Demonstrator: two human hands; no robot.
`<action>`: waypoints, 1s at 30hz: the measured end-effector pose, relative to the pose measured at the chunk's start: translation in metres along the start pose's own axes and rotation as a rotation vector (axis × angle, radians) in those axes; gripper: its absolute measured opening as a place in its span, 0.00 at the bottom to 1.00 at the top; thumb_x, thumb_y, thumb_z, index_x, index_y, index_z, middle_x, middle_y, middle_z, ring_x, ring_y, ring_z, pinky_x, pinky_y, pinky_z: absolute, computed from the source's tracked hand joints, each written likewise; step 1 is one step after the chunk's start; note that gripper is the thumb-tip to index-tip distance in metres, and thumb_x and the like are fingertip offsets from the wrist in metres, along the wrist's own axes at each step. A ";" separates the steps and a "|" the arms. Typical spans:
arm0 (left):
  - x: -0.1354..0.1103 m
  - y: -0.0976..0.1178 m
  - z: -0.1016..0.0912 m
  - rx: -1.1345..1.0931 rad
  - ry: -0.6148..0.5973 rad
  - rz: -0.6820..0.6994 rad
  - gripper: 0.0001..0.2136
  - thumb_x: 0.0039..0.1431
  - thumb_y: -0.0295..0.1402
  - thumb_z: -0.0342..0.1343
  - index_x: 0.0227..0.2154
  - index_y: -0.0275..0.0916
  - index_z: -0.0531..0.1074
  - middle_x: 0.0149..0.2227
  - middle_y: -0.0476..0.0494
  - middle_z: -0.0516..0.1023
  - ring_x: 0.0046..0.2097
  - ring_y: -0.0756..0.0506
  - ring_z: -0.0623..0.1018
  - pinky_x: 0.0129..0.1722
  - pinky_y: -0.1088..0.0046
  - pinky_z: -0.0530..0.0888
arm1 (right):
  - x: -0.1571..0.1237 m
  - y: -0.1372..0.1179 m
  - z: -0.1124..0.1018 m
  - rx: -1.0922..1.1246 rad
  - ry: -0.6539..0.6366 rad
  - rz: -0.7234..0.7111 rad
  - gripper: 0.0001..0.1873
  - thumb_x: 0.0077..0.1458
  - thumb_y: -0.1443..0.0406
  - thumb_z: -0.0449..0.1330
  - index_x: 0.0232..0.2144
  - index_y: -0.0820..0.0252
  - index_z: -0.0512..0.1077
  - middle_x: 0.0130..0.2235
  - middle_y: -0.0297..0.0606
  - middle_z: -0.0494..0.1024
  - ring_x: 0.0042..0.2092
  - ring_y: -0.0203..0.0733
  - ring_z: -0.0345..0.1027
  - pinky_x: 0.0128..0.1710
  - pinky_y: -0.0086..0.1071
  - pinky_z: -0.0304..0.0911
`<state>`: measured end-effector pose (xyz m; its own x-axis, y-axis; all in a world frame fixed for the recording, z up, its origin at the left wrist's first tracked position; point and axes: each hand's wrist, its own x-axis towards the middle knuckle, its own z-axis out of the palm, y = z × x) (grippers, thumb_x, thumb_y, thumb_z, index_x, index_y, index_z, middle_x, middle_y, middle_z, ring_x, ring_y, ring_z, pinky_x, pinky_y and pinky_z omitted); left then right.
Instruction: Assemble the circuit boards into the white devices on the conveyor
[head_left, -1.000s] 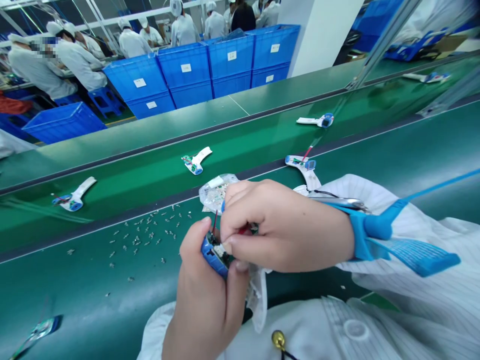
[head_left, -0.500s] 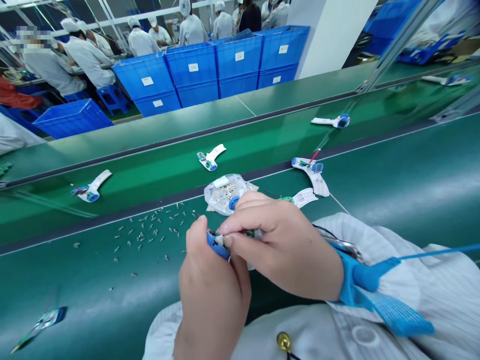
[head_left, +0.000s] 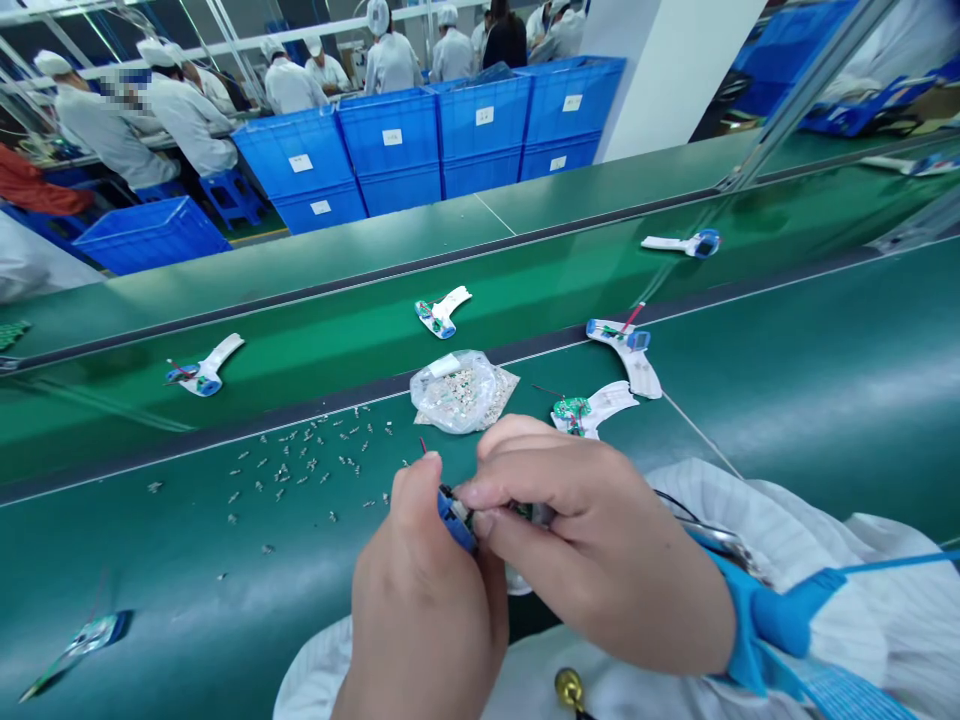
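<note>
My left hand [head_left: 427, 560] is wrapped round a handheld device housing [head_left: 457, 520], with a blue rim and small inner parts showing; most of it is hidden by my fingers. My right hand [head_left: 577, 530] has thumb and index finger pinched together at the inner side of this housing. A bit of green board shows under the right fingers, but what they pinch is too small to make out. Just beyond my hands lie an open white housing half with a green circuit board [head_left: 573, 412] and a clear plastic bag [head_left: 454, 390] of tiny pale parts.
Many small metal parts [head_left: 300, 460] are scattered left of my hands. Similar white housings [head_left: 214, 368] lie along the green belt [head_left: 337, 345]. Another white housing [head_left: 637, 360] rests at right. A circuit board [head_left: 94, 635] sits front left. Blue crates [head_left: 386, 140] and people in white stand beyond.
Both hands have shifted slightly right and toward me, still on the housing. The housings on the belt have moved right. More of the bag and the nearby circuit board shows.
</note>
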<state>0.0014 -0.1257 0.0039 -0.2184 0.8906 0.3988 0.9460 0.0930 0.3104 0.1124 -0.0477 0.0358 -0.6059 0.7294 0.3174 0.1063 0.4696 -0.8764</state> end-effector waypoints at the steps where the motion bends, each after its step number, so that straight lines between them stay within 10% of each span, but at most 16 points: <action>1: 0.001 0.000 0.000 -0.008 -0.018 -0.020 0.22 0.56 0.30 0.46 0.53 0.36 0.50 0.39 0.32 0.77 0.30 0.37 0.80 0.23 0.65 0.73 | 0.000 0.000 0.000 -0.010 -0.002 0.007 0.13 0.49 0.76 0.55 0.17 0.61 0.68 0.24 0.33 0.71 0.34 0.35 0.66 0.37 0.29 0.63; 8: 0.017 0.000 0.006 -0.150 -0.304 -0.173 0.24 0.61 0.35 0.45 0.59 0.37 0.48 0.43 0.34 0.75 0.39 0.38 0.80 0.31 0.65 0.75 | 0.031 0.039 -0.015 -0.041 -0.125 0.184 0.10 0.46 0.75 0.56 0.23 0.60 0.76 0.26 0.31 0.77 0.30 0.33 0.69 0.31 0.25 0.64; 14: 0.023 -0.002 0.003 -0.120 -0.460 -0.180 0.27 0.59 0.37 0.45 0.61 0.43 0.52 0.49 0.36 0.72 0.39 0.39 0.79 0.31 0.65 0.73 | 0.110 0.123 -0.103 -0.489 0.463 0.359 0.10 0.53 0.71 0.56 0.37 0.69 0.74 0.33 0.43 0.78 0.35 0.43 0.71 0.33 0.33 0.65; 18: 0.026 -0.004 0.002 -0.147 -0.609 -0.118 0.26 0.57 0.37 0.46 0.61 0.44 0.58 0.50 0.38 0.74 0.39 0.40 0.79 0.30 0.68 0.73 | 0.140 0.154 -0.145 -0.617 0.486 0.321 0.12 0.62 0.61 0.52 0.42 0.63 0.71 0.44 0.41 0.74 0.42 0.40 0.69 0.42 0.37 0.67; 25: 0.033 -0.005 0.002 -0.131 -0.859 0.037 0.24 0.55 0.35 0.47 0.57 0.45 0.66 0.51 0.37 0.76 0.45 0.34 0.78 0.42 0.57 0.74 | 0.160 0.197 -0.065 -0.748 -0.100 0.360 0.15 0.61 0.61 0.56 0.47 0.63 0.69 0.48 0.41 0.72 0.46 0.41 0.69 0.45 0.41 0.68; 30: 0.036 -0.007 0.001 -0.145 -0.890 0.054 0.24 0.55 0.35 0.47 0.56 0.43 0.67 0.51 0.35 0.76 0.45 0.33 0.78 0.42 0.53 0.74 | 0.177 0.220 -0.031 -0.820 -0.238 0.416 0.16 0.60 0.61 0.56 0.49 0.63 0.68 0.49 0.43 0.71 0.47 0.43 0.68 0.46 0.42 0.67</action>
<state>-0.0131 -0.0941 0.0154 0.1484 0.9126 -0.3810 0.8972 0.0378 0.4400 0.0527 0.2006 -0.0899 -0.5301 0.8388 -0.1238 0.8152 0.4639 -0.3468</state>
